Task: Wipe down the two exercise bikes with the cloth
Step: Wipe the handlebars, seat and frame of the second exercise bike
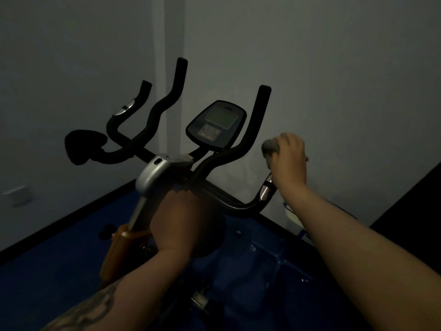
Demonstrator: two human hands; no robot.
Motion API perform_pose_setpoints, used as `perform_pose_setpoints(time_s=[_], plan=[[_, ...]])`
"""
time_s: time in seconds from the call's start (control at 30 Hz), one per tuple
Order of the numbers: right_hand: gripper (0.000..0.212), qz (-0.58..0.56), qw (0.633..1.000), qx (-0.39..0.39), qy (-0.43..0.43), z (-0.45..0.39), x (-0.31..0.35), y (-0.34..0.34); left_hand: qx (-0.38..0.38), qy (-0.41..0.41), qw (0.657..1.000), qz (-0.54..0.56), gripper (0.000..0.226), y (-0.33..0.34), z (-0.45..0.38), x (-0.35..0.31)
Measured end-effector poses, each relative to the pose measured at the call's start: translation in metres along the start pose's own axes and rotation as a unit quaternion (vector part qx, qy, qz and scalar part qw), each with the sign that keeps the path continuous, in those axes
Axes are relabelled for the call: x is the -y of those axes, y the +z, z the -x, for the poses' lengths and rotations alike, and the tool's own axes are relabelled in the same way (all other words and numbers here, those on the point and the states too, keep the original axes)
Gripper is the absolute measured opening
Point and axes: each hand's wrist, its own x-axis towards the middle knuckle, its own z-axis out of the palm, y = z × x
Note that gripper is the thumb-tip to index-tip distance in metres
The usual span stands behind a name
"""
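Fingers of right hand bunched around cloth, directly above upright grip; left hand blurred, unreadable.

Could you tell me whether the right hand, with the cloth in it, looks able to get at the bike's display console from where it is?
Probably yes. The right hand grips the cloth beside the console, with only the upright handlebar standing between them; it could likely pass over it.
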Motion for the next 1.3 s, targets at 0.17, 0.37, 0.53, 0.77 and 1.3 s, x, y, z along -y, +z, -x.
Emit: perform_pose_setpoints(time_s=[0.17, 0.37, 0.53, 0.77, 1.3], plan=[[0.013, 0.042, 0.991, 0.057, -0.114, 0.049, 0.010, 0.012, 0.006, 0.002, 1.000, 0.001, 0.036, 0.000, 0.000, -0.001], [0.029, 0.011, 0.988, 0.123, -0.097, 0.032, 0.002, -0.008, 0.001, 0.010, 1.000, -0.002, 0.035, 0.000, -0.001, 0.001], [0.021, 0.026, 0.972, 0.154, -0.177, 0.092, 0.038, 0.004, 0.000, 0.011, 1.000, -0.001, 0.035, 0.000, -0.001, 0.001], [0.032, -0.112, 0.969, 0.193, -0.104, 0.091, 0.038, -0.024, -0.001, 0.014, 1.000, -0.003, 0.033, 0.001, -0.001, 0.002], [0.044, 0.024, 0.913, 0.371, -0.167, 0.079, 0.064, -0.001, -0.008, 0.027, 1.000, 0.010, 0.045, 0.001, -0.001, 0.004]])
